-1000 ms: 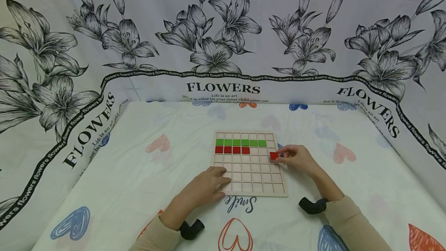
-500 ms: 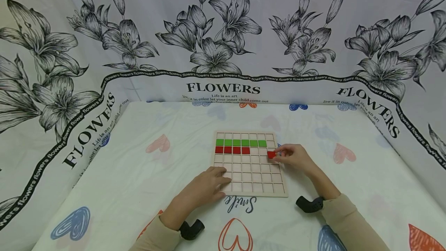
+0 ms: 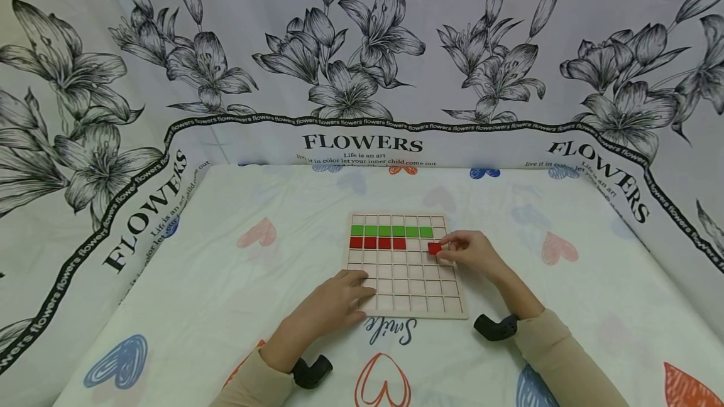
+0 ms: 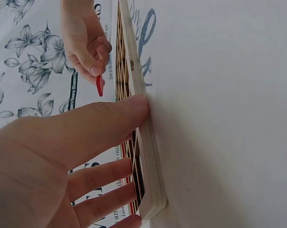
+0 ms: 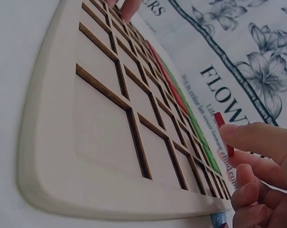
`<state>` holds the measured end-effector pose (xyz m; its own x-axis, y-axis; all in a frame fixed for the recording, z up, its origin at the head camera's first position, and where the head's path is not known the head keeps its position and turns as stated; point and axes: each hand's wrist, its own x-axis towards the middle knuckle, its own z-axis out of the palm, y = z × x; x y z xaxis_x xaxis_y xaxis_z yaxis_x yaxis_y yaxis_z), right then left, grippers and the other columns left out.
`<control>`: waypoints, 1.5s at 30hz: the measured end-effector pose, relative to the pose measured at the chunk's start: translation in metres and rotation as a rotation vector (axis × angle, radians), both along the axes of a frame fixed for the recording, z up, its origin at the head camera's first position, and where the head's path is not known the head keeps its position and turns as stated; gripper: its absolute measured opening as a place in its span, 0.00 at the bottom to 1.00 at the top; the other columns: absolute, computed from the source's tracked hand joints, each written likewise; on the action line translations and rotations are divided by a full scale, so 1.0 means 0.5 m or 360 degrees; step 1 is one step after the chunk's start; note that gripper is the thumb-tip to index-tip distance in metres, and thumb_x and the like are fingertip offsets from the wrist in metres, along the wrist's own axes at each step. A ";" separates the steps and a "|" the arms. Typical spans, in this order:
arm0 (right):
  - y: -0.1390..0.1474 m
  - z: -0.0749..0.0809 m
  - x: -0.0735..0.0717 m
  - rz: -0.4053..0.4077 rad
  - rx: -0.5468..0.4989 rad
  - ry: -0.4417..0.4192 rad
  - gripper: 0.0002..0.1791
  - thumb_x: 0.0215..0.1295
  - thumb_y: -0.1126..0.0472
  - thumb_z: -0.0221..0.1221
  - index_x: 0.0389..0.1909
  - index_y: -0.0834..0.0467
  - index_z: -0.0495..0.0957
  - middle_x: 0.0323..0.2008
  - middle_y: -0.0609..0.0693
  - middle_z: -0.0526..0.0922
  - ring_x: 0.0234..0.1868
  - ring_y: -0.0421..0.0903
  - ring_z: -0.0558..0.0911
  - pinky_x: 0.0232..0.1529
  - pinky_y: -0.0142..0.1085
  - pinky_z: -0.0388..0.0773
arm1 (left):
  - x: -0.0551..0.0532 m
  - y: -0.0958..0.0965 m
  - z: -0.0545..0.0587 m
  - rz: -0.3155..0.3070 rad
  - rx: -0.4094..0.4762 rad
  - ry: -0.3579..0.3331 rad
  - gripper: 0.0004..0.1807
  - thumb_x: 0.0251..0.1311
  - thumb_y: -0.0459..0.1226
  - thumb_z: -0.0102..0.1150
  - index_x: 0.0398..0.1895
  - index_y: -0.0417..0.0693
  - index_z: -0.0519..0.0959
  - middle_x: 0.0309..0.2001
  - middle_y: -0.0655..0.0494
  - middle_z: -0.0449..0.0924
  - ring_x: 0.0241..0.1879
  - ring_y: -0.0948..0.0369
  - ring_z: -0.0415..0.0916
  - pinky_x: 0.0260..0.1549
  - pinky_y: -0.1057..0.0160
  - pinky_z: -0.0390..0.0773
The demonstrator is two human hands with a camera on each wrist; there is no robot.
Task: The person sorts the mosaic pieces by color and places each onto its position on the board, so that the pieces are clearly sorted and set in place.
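A wooden grid board lies on the table. Several green square tiles fill most of its second row, and several red square tiles sit in the left part of the third. My right hand pinches a single red tile between thumb and fingertips over the board's right part; in the right wrist view this tile is tilted up, clear of the grid. My left hand rests at the board's near left corner, its thumb against the near edge and its fairly straight fingers on the board.
A white cloth with printed hearts covers the table. Behind and beside it hangs a curtain with black flower prints. Black curved devices are worn at both wrists.
My right hand has moved a little left and away from me, carrying the red tile from the board's right edge further over the grid. The left hand stays in place.
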<state>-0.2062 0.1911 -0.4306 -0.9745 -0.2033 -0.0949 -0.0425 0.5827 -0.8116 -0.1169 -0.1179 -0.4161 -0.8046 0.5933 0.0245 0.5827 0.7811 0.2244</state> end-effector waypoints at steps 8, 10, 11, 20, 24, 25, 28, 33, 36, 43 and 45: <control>-0.012 0.003 -0.003 -0.0016 -0.0016 -0.0008 0.18 0.57 0.58 0.67 0.44 0.66 0.81 0.24 0.45 0.73 0.27 0.39 0.69 0.26 0.27 0.67 | 0.000 0.000 -0.001 -0.0012 0.0000 0.0026 0.21 0.54 0.44 0.68 0.53 0.53 0.82 0.60 0.49 0.76 0.61 0.52 0.72 0.59 0.53 0.77; -0.013 0.003 -0.005 -0.0009 -0.0023 -0.0003 0.18 0.56 0.58 0.67 0.44 0.66 0.81 0.24 0.45 0.73 0.27 0.39 0.69 0.26 0.26 0.67 | 0.000 0.000 -0.001 -0.0012 0.0002 0.0024 0.21 0.54 0.44 0.68 0.53 0.53 0.82 0.61 0.49 0.76 0.61 0.52 0.72 0.59 0.53 0.78; -0.014 0.002 -0.006 -0.0003 -0.0022 -0.0001 0.18 0.56 0.58 0.67 0.44 0.66 0.81 0.24 0.45 0.73 0.27 0.39 0.70 0.27 0.27 0.68 | 0.000 0.000 0.000 -0.0013 0.0004 0.0023 0.21 0.54 0.44 0.68 0.53 0.53 0.82 0.61 0.49 0.76 0.61 0.52 0.72 0.59 0.53 0.78; -0.020 -0.001 -0.012 -0.0017 -0.0035 -0.0014 0.19 0.56 0.58 0.67 0.45 0.66 0.81 0.24 0.45 0.73 0.27 0.39 0.70 0.27 0.27 0.69 | -0.001 0.001 -0.001 -0.0002 0.0008 0.0009 0.21 0.54 0.44 0.68 0.53 0.53 0.82 0.61 0.49 0.76 0.62 0.52 0.72 0.59 0.53 0.77; -0.023 0.001 -0.012 -0.0006 -0.0053 0.0001 0.19 0.57 0.59 0.67 0.45 0.67 0.80 0.24 0.45 0.73 0.26 0.38 0.70 0.25 0.26 0.68 | -0.001 0.001 -0.001 -0.0006 -0.0001 0.0020 0.22 0.54 0.45 0.68 0.53 0.53 0.82 0.61 0.49 0.76 0.62 0.52 0.72 0.59 0.53 0.77; -0.023 0.002 -0.011 0.0002 -0.0062 0.0005 0.19 0.57 0.59 0.67 0.46 0.68 0.80 0.25 0.46 0.73 0.26 0.38 0.69 0.25 0.27 0.67 | -0.001 0.001 -0.001 -0.0008 -0.0002 0.0024 0.21 0.54 0.44 0.68 0.53 0.53 0.82 0.61 0.49 0.76 0.62 0.52 0.72 0.59 0.53 0.77; -0.026 0.002 -0.013 0.0002 -0.0072 0.0006 0.20 0.57 0.59 0.67 0.46 0.68 0.80 0.24 0.46 0.73 0.26 0.37 0.69 0.24 0.27 0.67 | 0.000 0.001 0.000 -0.0010 -0.0003 0.0025 0.21 0.54 0.44 0.68 0.53 0.53 0.82 0.60 0.49 0.76 0.62 0.52 0.72 0.58 0.53 0.78; -0.031 0.000 -0.016 0.0000 -0.0072 -0.0001 0.20 0.57 0.59 0.67 0.45 0.67 0.80 0.24 0.46 0.73 0.27 0.38 0.69 0.24 0.27 0.66 | 0.001 0.001 0.001 -0.0003 0.0005 0.0002 0.22 0.54 0.44 0.68 0.53 0.52 0.82 0.61 0.49 0.76 0.62 0.52 0.72 0.59 0.53 0.78; -0.034 -0.001 -0.018 0.0001 -0.0080 0.0008 0.19 0.57 0.59 0.67 0.45 0.67 0.80 0.24 0.46 0.73 0.26 0.39 0.69 0.24 0.27 0.66 | 0.001 0.000 0.001 0.0001 0.0005 -0.0006 0.22 0.54 0.44 0.68 0.53 0.52 0.82 0.61 0.49 0.76 0.62 0.52 0.72 0.59 0.52 0.77; -0.041 -0.007 -0.022 -0.0015 -0.0075 0.0016 0.18 0.56 0.58 0.68 0.44 0.66 0.80 0.23 0.45 0.72 0.26 0.39 0.69 0.23 0.27 0.66 | 0.002 0.000 0.001 -0.0003 0.0003 -0.0001 0.22 0.54 0.44 0.68 0.53 0.52 0.81 0.61 0.49 0.75 0.62 0.52 0.72 0.58 0.52 0.78; -0.044 -0.009 -0.023 -0.0013 -0.0079 0.0011 0.19 0.56 0.58 0.67 0.44 0.66 0.80 0.23 0.45 0.72 0.26 0.39 0.68 0.24 0.28 0.66 | 0.002 0.001 0.002 -0.0002 0.0000 0.0000 0.22 0.54 0.44 0.68 0.53 0.52 0.81 0.61 0.49 0.75 0.62 0.52 0.72 0.58 0.52 0.78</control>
<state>-0.2176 0.1692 -0.4350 -0.9767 -0.1998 -0.0782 -0.0436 0.5419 -0.8393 -0.1161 -0.1176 -0.4153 -0.8041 0.5940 0.0248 0.5835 0.7804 0.2245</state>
